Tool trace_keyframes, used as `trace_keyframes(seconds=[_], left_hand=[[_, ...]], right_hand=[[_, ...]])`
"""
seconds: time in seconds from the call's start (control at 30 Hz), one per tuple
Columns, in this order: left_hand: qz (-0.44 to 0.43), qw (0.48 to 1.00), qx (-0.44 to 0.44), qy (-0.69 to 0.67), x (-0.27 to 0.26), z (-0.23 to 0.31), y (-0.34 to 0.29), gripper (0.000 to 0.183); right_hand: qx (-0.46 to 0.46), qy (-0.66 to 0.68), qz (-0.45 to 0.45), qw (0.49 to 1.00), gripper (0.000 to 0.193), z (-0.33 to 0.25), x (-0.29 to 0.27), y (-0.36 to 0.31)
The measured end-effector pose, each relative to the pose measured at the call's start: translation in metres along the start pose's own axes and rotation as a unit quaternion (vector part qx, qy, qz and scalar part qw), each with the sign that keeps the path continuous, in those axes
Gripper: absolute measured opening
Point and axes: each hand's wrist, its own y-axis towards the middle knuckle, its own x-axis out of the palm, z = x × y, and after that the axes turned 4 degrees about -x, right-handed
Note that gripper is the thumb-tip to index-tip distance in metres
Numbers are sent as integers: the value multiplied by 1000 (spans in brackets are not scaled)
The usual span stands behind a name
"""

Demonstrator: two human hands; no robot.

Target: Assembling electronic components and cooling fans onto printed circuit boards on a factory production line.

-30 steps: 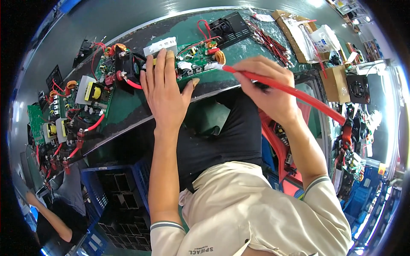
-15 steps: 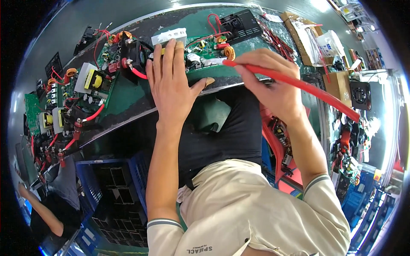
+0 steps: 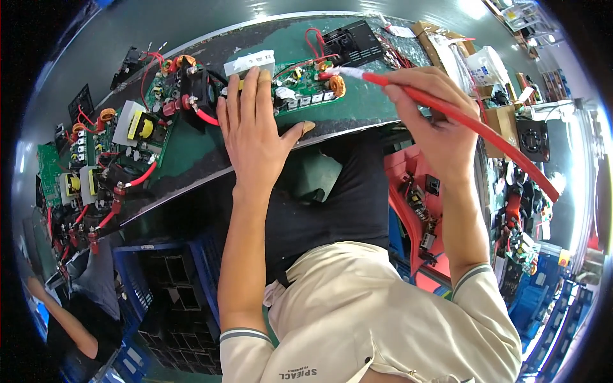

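My left hand (image 3: 255, 137) lies flat with fingers stretched out over the left part of a green circuit board (image 3: 299, 84) and a grey heat sink (image 3: 250, 62). Its thumb points right, along the bench edge; tan covers sit on the thumb and one fingertip. In my right hand (image 3: 444, 118) is a long red-handled brush (image 3: 501, 145), gripped near its front. The brush's white tip (image 3: 348, 72) is over or beside the board's right end, near a copper coil (image 3: 336, 85); whether it touches I cannot tell. My left hand hides part of the board.
More boards with a black fan (image 3: 205, 89) and red cables stand at left. Behind the board lies a black vented panel (image 3: 354, 43). A blue crate (image 3: 131, 271) of black parts and a pink bin (image 3: 401, 167) stand below the bench. Another person's arm (image 3: 70, 319) shows lower left.
My right hand has moved right with the brush, and the white tip has left the board's front row for its right end. My left hand stays nearly still.
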Motion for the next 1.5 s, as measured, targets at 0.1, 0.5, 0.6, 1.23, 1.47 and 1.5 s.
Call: trace_keyframes(seconds=[0.1, 0.5, 0.6, 1.23, 1.47, 1.5], left_hand=[[-7, 1000, -9, 11, 0, 0, 0, 95], [-1, 1000, -5, -5, -1, 0, 0, 94], [-2, 1000, -6, -10, -1, 1, 2, 95], [12, 999, -8, -34, -1, -2, -3, 94], [-1, 999, -17, -40, -3, -5, 2, 94], [-1, 999, -12, -35, -5, -6, 3, 94]], right_hand=[[-30, 28, -49, 998, 17, 3, 10, -8], [86, 182, -148, 968, 13, 18, 4, 4], [29, 166, -200, 965, 14, 14, 2, 5], [11, 55, -157, 986, 15, -1, 40, 10], [-28, 36, -134, 990, 17, 3, 43, 9], [-19, 5, -73, 997, 17, 7, 32, 10]])
